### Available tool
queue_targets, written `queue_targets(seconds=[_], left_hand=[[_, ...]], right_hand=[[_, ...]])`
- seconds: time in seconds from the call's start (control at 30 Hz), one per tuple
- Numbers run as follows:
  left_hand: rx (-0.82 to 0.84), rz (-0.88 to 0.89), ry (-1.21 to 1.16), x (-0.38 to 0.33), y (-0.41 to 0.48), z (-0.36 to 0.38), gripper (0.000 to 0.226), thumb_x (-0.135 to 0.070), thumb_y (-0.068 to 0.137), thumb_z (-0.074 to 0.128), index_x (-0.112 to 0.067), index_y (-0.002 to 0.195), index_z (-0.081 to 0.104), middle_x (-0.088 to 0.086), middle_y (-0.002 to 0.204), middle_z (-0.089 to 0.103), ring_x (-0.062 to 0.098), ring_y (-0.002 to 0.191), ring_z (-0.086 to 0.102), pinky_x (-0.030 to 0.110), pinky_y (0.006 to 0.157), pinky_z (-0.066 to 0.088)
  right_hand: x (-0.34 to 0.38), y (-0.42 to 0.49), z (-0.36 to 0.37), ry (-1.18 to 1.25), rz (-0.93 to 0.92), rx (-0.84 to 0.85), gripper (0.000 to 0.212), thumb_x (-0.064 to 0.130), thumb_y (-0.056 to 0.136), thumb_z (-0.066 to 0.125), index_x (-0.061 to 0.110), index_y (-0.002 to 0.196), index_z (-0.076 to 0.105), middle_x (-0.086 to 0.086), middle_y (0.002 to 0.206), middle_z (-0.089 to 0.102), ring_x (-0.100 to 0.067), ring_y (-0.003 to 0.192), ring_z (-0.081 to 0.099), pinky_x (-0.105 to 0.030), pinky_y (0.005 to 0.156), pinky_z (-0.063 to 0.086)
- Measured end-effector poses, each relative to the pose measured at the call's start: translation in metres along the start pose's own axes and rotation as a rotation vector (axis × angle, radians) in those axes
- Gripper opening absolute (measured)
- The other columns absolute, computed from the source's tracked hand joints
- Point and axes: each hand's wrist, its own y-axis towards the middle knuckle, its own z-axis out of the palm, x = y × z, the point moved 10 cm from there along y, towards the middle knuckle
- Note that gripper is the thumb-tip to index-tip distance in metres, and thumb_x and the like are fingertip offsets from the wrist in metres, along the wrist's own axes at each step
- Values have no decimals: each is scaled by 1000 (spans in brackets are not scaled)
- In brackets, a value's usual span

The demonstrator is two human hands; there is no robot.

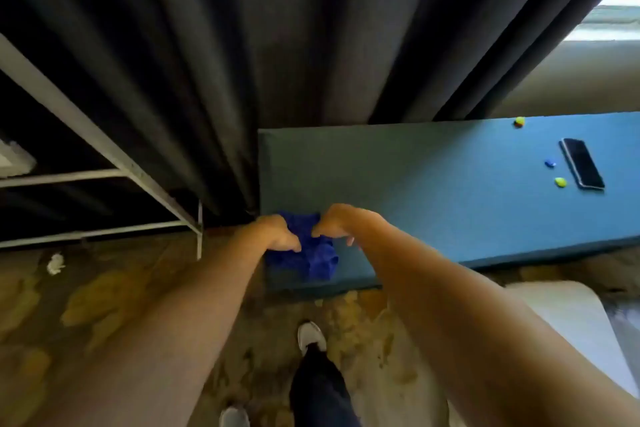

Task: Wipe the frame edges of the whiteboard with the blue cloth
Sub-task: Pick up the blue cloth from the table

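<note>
Both hands down on the blue cloth (313,253), which lies bunched at the near-left corner of a teal padded surface (450,191). Left hand (277,236): fingers curled, thumb and fingertips pinching the cloth's left part. Right hand (337,224): wrist bent, fingers hooked, gripping the cloth's upper right fold; a couple of fingertips show free past its edge. Cloth crumpled, part hanging twd the surface's front edge.

No writing, labels or brands readable anywhere; frame soft/blurred.

Further R on the teal surface: dark phone (582,163) lying flat, screen off. Near it three small bits, apart from each other: blue piece (550,163), yellow-green piece (560,182), and a yellow/red one (519,122) by the back edge.

Behind: dark grey curtain (242,62) in heavy folds, reaching down behind the surface. Bright window strip (620,10) top R. Left: grey metal frame (104,149), angled bars. Floor (104,305) brownish, blotchy, worn; white crumpled scrap (55,263) on it. Person's dark trouser leg, pale shoe (311,336) below.
</note>
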Motion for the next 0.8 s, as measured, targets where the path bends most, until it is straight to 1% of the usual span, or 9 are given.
queue_targets(seconds=[0.1,0.17,0.23,0.27,0.37,0.47,0.53,0.7,0.8], left_hand=[[-239,6,-201,5,25,7,38,-26,82,72,-10,112,57,15,121,63,33,108,60,38,87,50],[-390,-60,-340,21,32,10,49,-29,77,77,-12,115,51,14,119,61,33,106,60,43,89,50],[-427,-113,-467,33,38,14,67,-32,72,82,-12,124,45,13,124,58,35,111,58,47,93,49],[-421,-133,-494,37,39,15,66,-31,71,82,-12,124,47,13,123,59,35,112,58,45,93,50],[-352,-175,-658,48,42,13,36,-19,74,79,-9,106,64,13,108,68,32,99,64,37,78,51],[-299,-134,-1181,66,33,-3,30,1,73,75,-6,102,69,14,97,71,34,93,68,39,76,56],[-275,-48,-1433,80,15,-29,35,10,75,68,-6,106,67,18,104,72,34,92,69,42,76,57],[-391,194,-1678,139,-82,-132,41,10,83,58,-20,110,62,13,115,68,29,92,68,39,61,56],[-586,345,-1759,203,-174,-200,59,10,86,58,-27,132,49,9,125,60,27,92,66,38,57,54]], right_hand=[[-17,38,25,84,46,-113,59,35,86,65,12,136,45,-14,137,47,-35,113,55,-44,91,51],[-27,52,41,297,98,-225,65,28,82,71,15,136,38,-14,136,38,-40,115,53,-48,89,54],[-31,57,40,502,166,-319,63,20,77,75,15,128,38,-14,132,36,-40,107,57,-42,77,56],[-31,59,40,567,189,-324,62,16,76,75,14,125,38,-14,131,38,-39,106,58,-39,74,54],[-21,64,44,783,181,-216,58,11,74,77,7,122,45,-14,122,56,-34,106,61,-37,77,55],[8,52,26,1082,59,-96,47,-1,69,80,1,113,63,-20,112,69,-35,99,68,-46,85,58],[40,34,5,1156,-45,-53,43,-3,70,78,10,110,68,-14,107,73,-32,92,70,-49,82,57],[178,-44,-58,1286,-416,2,45,1,84,69,18,124,61,-8,112,71,-26,89,69,-44,69,60],[286,-116,-76,1236,-597,99,53,16,84,73,26,132,54,-5,117,70,-22,92,72,-41,69,60]])
